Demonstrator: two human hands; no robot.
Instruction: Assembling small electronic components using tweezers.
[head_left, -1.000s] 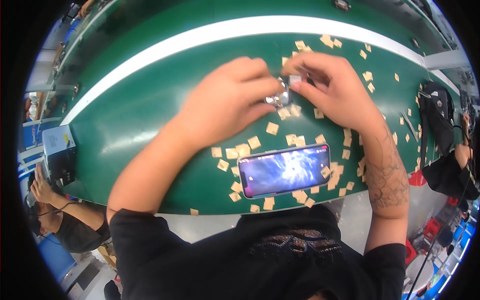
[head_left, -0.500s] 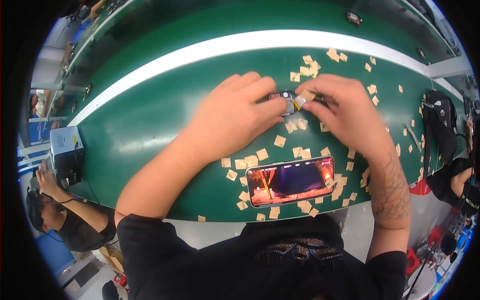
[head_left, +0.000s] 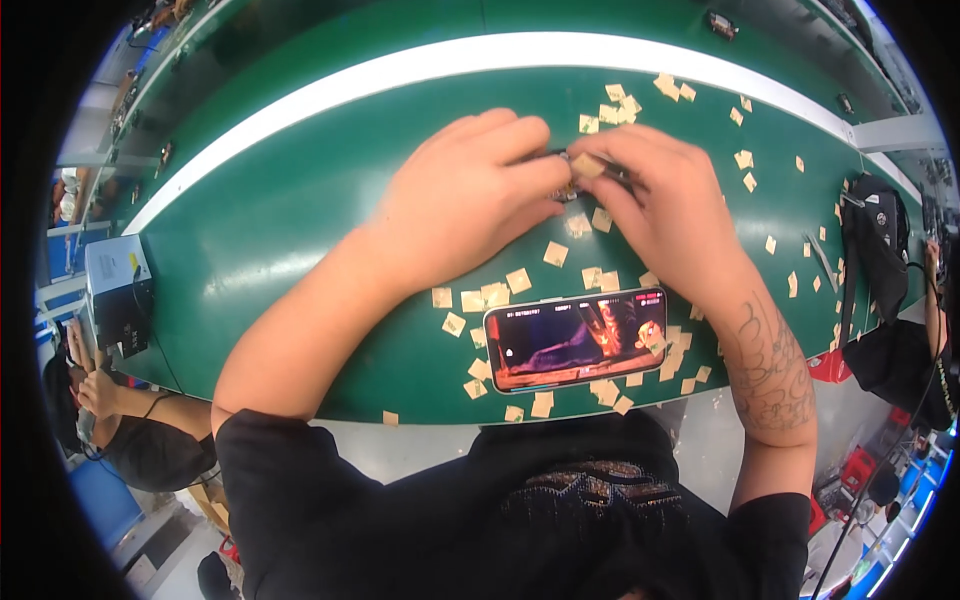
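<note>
Left hand closed about a small dark device, upper centre of the frame; right hand pinching a tan square beside it – contact cannot be told – with a slim dark tool under its fingers; the device's heading and long axis are masked; work seemingly midway, the square not visibly laid flat; loose squares and phone, lower centre, on the green tabletop.
</note>
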